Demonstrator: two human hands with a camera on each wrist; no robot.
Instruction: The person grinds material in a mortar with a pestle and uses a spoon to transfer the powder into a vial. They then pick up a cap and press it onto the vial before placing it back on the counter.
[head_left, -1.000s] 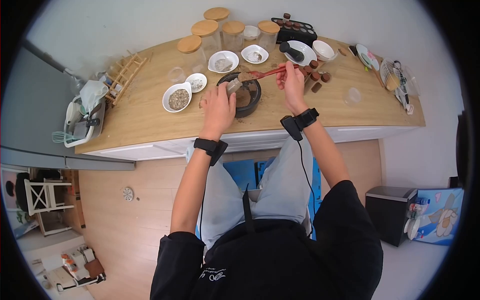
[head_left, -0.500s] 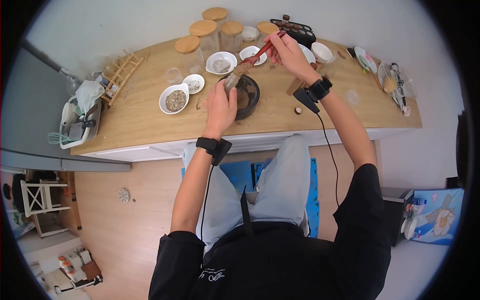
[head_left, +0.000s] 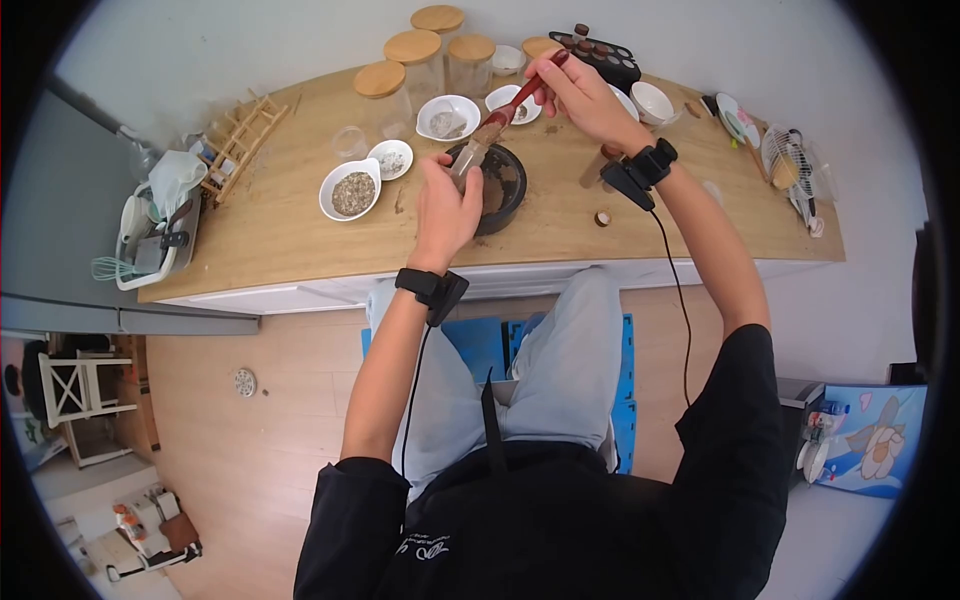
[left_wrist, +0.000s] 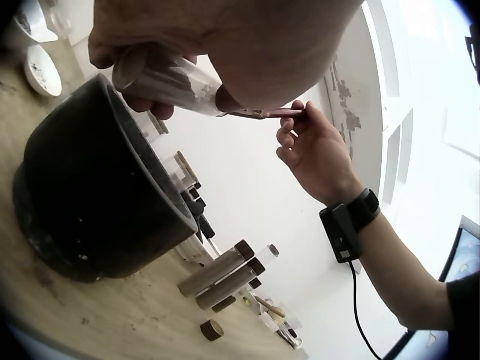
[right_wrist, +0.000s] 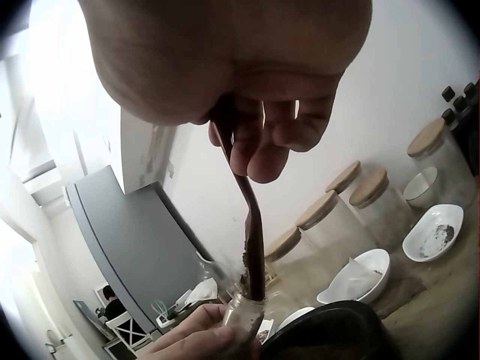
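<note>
Red spoon [head_left: 522, 97] slants down-left, handle pinched by right hand [head_left: 590, 105], tip at mouth of tilted glass vial [head_left: 467, 161], left hand [head_left: 446, 212] curled round it.

Dark red spoon [head_left: 520, 92], black mortar [left_wrist: 97, 180], black sleeves [head_left: 735, 400], white bowls [head_left: 448, 120]

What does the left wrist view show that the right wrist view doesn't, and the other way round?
Only the left wrist view shows the brown-filled tubes with dark caps, a loose cap on the table, and the band on the right wrist.

Only the right wrist view shows the tall grey cabinet and a white chair.

Both show the left hand gripping a clear tube, the right hand holding a red spoon, and the black pot.
</note>
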